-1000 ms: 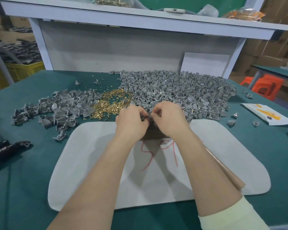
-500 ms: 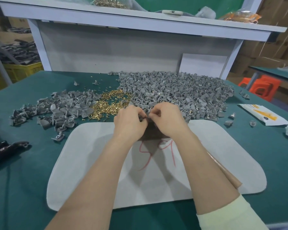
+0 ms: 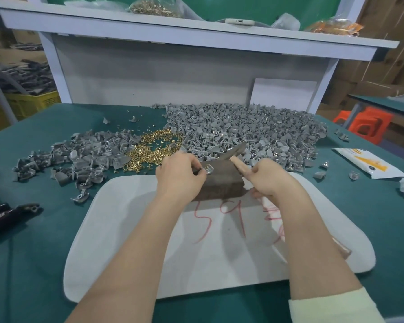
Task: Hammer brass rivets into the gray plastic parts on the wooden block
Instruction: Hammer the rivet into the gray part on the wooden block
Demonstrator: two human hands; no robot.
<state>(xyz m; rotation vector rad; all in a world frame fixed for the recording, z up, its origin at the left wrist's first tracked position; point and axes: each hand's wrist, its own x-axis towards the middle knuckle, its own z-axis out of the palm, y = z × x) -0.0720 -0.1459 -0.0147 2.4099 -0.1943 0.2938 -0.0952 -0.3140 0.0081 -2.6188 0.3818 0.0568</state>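
A dark wooden block lies at the far edge of the white mat. My left hand pinches a small gray plastic part on the block's top left. My right hand grips the wooden handle of a hammer, whose metal head hangs just above the block's far right corner. A heap of brass rivets lies left of the block, between a big pile of gray parts behind it and a smaller pile of gray parts to the left.
The green table carries a black and red tool at the left edge and a white and orange packet at the right. A white shelf stands over the back. An orange stool is beyond the right edge.
My hands have moved apart, uncovering the block. The left one keeps the gray part on the block; the right one now holds the hammer raised over the block.
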